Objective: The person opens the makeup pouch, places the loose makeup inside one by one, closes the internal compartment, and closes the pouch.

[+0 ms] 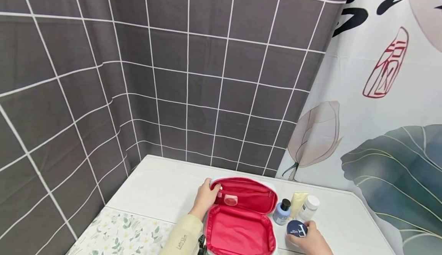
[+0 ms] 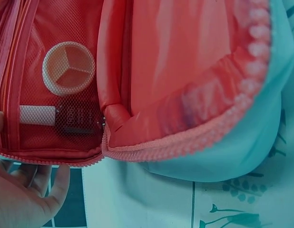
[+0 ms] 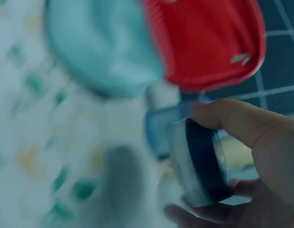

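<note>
A cosmetic bag (image 1: 241,230) with a red lining and light-blue outside lies unzipped, its lid raised against the back. My left hand (image 1: 203,197) grips the lid's left edge, thumb inside and fingers outside. Behind the lid's mesh, in the left wrist view, sit a round three-section case (image 2: 69,68) and a small dark bottle (image 2: 79,118) with a pale cap. The bag's main compartment shows bare red lining. My right hand (image 1: 313,240) holds a round jar (image 1: 297,228) with a navy lid, right of the bag; in the right wrist view it is tilted and blurred.
Right of the bag stand a blue bottle (image 1: 281,213) with a black cap, a pale yellow tube (image 1: 298,201) and a white bottle (image 1: 309,207). A floral cloth (image 1: 124,232) covers the white table's (image 1: 165,182) front left. Dark gridded curtain (image 1: 207,74) hangs behind.
</note>
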### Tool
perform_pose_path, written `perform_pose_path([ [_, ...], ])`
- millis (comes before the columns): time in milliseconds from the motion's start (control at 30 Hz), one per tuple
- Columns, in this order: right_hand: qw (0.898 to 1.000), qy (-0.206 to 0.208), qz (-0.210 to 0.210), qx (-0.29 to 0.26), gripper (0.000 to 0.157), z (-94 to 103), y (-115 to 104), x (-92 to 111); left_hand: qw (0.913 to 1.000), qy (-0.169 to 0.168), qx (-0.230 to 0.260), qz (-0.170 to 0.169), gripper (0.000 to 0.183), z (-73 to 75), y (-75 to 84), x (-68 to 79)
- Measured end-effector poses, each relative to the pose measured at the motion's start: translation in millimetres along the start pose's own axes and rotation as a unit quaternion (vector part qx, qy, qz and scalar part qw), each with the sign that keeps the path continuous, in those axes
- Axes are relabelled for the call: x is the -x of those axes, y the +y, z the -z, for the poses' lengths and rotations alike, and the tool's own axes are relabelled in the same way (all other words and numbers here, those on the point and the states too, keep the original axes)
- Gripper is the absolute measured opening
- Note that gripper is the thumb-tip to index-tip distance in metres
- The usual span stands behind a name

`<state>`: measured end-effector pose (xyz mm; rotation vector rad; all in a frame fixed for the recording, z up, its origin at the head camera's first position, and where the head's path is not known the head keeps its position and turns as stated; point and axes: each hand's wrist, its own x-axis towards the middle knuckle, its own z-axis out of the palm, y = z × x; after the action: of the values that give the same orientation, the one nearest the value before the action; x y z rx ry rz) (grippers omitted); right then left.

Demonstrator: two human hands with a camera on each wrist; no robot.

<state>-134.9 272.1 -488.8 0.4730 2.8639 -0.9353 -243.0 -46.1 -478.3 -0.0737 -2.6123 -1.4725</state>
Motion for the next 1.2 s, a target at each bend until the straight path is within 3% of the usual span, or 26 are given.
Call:
perform_pose_path([
  [133,0.994,0.015,0.065,-0.083,0.076,4.9,-23,5,1.0000,0.001,0.000,0.002,0.024,0.2,0.1,0.0],
  [333,0.980,0.040,0.084,-0.173,0.061,7.1,-51,6,0.9999,0.011,-0.003,0.005,0.023,1.1,2.1,1.9],
  [533,0.970,0.096,0.147,-0.167,0.052,8.9,-72,0,0.9998,0.009,0.005,0.019,0.029,2.1,5.7,4.2],
  [767,0.951,0.173,0.208,-0.146,0.042,2.9,-93,-8,0.9999,0.009,-0.008,0.006,0.037,-2.9,1.0,0.5],
  [900,0.928,0.207,0.271,-0.152,0.040,-4.5,-105,-12,0.9999,0.007,-0.004,0.006,0.044,-5.9,-2.1,-1.6],
  [1033,0.894,0.233,0.347,-0.162,0.043,-17.6,-114,-17,1.0000,0.005,-0.004,0.005,0.046,-6.4,-1.0,-0.7],
  [1200,0.850,0.279,0.432,-0.112,0.048,-36.3,-122,-26,0.9999,-0.003,-0.001,0.010,0.051,-6.8,1.6,1.9],
])
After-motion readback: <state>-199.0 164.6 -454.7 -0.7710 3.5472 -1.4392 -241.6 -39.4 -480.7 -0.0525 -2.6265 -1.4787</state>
